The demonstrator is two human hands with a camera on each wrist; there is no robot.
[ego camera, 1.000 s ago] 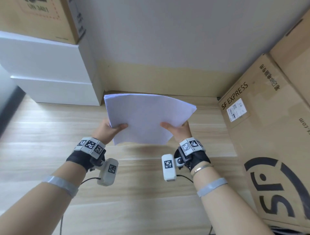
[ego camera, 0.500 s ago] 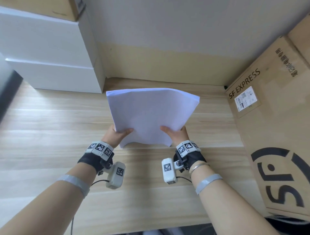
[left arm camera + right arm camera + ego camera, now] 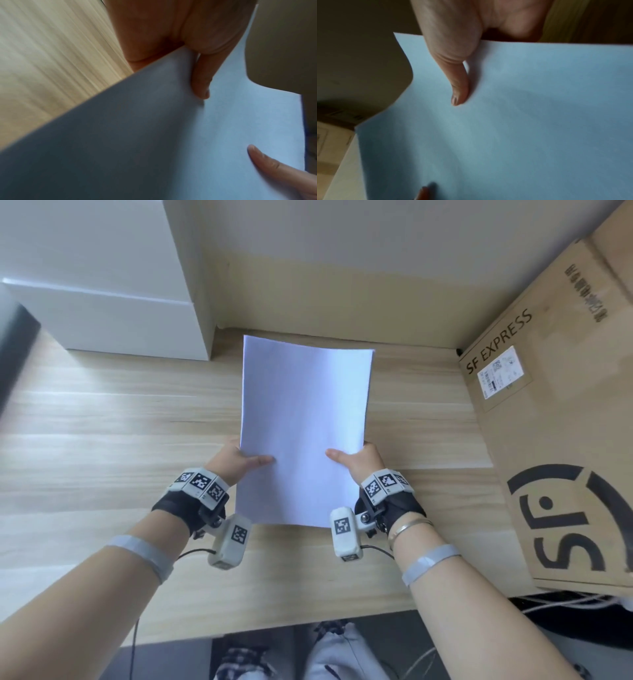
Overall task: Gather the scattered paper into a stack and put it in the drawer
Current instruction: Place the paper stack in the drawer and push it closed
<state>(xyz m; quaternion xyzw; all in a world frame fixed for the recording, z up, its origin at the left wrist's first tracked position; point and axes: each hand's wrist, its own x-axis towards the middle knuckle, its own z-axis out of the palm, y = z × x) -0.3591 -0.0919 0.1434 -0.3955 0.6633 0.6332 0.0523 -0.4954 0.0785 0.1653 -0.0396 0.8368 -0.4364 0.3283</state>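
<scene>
Paper: a squared stack of white paper held above the bench, long edge running away from the person, far end curving slightly.
Left grip: the left hand pinches the stack's left edge, thumb on top, other fingers hidden beneath.
Right grip: the right hand pinches the right edge the same way, thumb pressed on the top sheet.
Drawer: the white drawer unit stands at the far left of the bench, well apart from the stack; its fronts look closed, though the angle is poor.
Other: a cardboard box marked SF EXPRESS sits at the right.
</scene>
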